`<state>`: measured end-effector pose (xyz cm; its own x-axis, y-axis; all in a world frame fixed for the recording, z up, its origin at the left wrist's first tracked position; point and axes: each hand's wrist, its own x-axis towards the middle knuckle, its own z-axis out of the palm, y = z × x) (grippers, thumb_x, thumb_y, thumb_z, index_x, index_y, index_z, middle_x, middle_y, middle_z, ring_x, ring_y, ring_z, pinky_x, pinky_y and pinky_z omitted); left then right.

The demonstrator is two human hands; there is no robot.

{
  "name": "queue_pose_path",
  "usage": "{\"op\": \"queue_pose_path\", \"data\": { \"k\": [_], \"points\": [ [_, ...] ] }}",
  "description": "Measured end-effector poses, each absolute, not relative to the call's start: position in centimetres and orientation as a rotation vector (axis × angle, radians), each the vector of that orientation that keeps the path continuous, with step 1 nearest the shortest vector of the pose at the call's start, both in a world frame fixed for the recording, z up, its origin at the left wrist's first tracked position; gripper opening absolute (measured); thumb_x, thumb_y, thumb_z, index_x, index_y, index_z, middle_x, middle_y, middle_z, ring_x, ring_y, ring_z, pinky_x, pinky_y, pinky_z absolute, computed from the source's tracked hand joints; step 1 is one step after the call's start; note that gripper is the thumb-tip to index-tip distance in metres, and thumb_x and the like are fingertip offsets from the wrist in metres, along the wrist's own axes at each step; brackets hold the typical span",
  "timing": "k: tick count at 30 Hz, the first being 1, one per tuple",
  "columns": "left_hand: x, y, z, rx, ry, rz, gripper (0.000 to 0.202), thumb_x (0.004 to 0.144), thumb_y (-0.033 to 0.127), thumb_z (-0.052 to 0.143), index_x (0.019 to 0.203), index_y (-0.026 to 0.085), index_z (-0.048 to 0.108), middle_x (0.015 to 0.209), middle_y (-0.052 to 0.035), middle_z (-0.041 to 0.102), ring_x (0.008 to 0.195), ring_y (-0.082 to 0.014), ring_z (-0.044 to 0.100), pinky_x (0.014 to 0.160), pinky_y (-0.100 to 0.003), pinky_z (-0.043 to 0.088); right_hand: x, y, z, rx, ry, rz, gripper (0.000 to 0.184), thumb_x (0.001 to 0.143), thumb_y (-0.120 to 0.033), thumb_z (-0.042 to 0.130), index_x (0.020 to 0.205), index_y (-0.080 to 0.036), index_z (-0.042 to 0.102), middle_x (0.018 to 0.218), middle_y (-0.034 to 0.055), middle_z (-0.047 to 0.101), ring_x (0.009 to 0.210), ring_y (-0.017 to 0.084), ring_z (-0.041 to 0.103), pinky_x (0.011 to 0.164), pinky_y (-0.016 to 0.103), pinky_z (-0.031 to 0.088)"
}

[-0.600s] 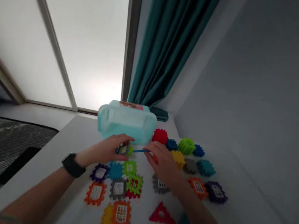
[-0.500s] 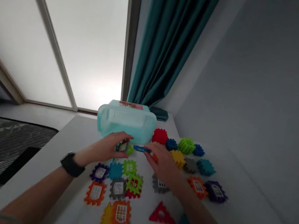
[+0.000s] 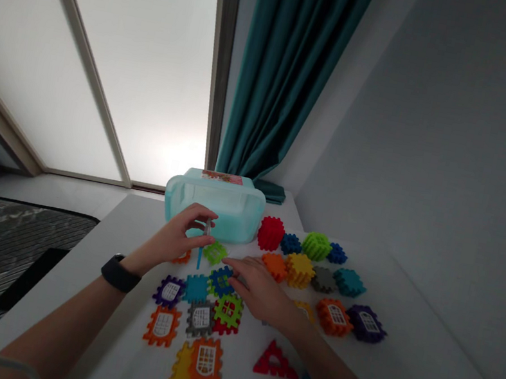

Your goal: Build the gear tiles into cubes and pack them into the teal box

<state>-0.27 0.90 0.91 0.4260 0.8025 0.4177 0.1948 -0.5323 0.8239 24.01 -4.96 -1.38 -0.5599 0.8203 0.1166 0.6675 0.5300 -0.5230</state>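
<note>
My left hand [image 3: 189, 234] is raised in front of the turquoise tub, thumb and fingers closed on a toothed square tile [image 3: 208, 227] turned edge-on, greyish in colour. Below it shows a thin light-blue strip [image 3: 199, 257]; whether it belongs to the same piece I cannot tell. My right hand [image 3: 260, 285] is low over the table, fingers stretched and apart, the thumb tip at the edge of a dark blue window tile [image 3: 222, 281]. That tile overlaps a lime tile on the tabletop. Another lime tile [image 3: 215, 252] lies between the hands.
The turquoise tub [image 3: 215, 199] lies on its side at the back. Stacked tiles stand at right, among them red [image 3: 271, 233], yellow [image 3: 300, 270] and purple [image 3: 366, 323]. Loose tiles, including grey [image 3: 201, 318] and orange [image 3: 162, 326], lie nearer, with a red triangle [image 3: 276, 362].
My right hand has moved left and nearer, bringing the blue tile down onto the lime one. My left hand has turned its tile edge-on and shifted slightly left.
</note>
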Motion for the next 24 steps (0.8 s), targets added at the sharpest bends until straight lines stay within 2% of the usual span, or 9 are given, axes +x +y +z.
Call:
{"op": "queue_pose_path", "data": {
  "k": [4, 8, 12, 16, 20, 24],
  "points": [
    [-0.2, 0.9, 0.8, 1.974, 0.807, 1.095, 0.034, 0.084, 0.027, 0.072, 0.116, 0.024, 0.060, 0.113, -0.0055, 0.055, 0.106, -0.0198, 0.061, 0.089, -0.037, 0.056, 24.0, -4.8, -1.7, -1.226, -2.359, 0.577, 0.037, 0.090, -0.020, 0.059, 0.127, -0.022, 0.061, 0.111, 0.0087, 0.070, 0.106, 0.027, 0.062, 0.095, 0.043, 0.046],
    [0.1, 0.6, 0.8, 1.937, 0.759, 1.145, 0.037, 0.082, 0.026, 0.075, 0.116, 0.024, 0.059, 0.115, -0.0060, 0.054, 0.105, -0.0196, 0.061, 0.091, -0.038, 0.056, 23.9, -4.8, -1.3, -1.205, -2.208, 0.570, 0.031, 0.092, -0.024, 0.057, 0.123, -0.023, 0.059, 0.121, 0.0091, 0.066, 0.113, 0.026, 0.059, 0.099, 0.043, 0.045],
    [1.0, -0.2, 0.9, 1.891, 0.723, 1.185, 0.042, 0.080, 0.025, 0.078, 0.117, 0.025, 0.059, 0.115, -0.0058, 0.055, 0.106, -0.0199, 0.062, 0.091, -0.036, 0.057, 23.5, -5.1, -0.6, -1.189, -2.025, 0.674, 0.023, 0.092, -0.027, 0.057, 0.114, -0.024, 0.058, 0.114, 0.0079, 0.066, 0.109, 0.025, 0.060, 0.097, 0.043, 0.045],
    [2.1, -1.2, 1.0, 1.896, 0.687, 1.236, 0.042, 0.081, 0.024, 0.077, 0.119, 0.026, 0.059, 0.117, -0.0064, 0.054, 0.110, -0.0214, 0.061, 0.094, -0.038, 0.056, 23.0, -5.1, -0.2, -1.064, -1.737, 1.028, 0.018, 0.092, -0.031, 0.059, 0.108, -0.025, 0.056, 0.107, 0.0050, 0.067, 0.103, 0.021, 0.063, 0.094, 0.039, 0.047],
    [2.7, -1.9, 0.8, 2.068, 0.736, 1.295, 0.047, 0.081, 0.027, 0.078, 0.124, 0.028, 0.059, 0.116, -0.0067, 0.056, 0.109, -0.0222, 0.061, 0.094, -0.039, 0.056, 22.8, -5.0, 0.1, -0.963, -1.471, 1.336, 0.020, 0.087, -0.039, 0.065, 0.099, -0.025, 0.059, 0.097, 0.0017, 0.067, 0.094, 0.018, 0.064, 0.086, 0.034, 0.049],
    [2.9, -2.1, 0.4, 2.319, 0.843, 1.279, 0.048, 0.081, 0.032, 0.078, 0.124, 0.027, 0.058, 0.114, -0.0069, 0.058, 0.106, -0.0222, 0.060, 0.093, -0.040, 0.054, 22.9, -5.0, 0.4, -0.979, -1.392, 1.383, 0.024, 0.083, -0.043, 0.068, 0.096, -0.023, 0.064, 0.092, 0.0007, 0.067, 0.087, 0.017, 0.062, 0.081, 0.032, 0.048]
  ]
}}
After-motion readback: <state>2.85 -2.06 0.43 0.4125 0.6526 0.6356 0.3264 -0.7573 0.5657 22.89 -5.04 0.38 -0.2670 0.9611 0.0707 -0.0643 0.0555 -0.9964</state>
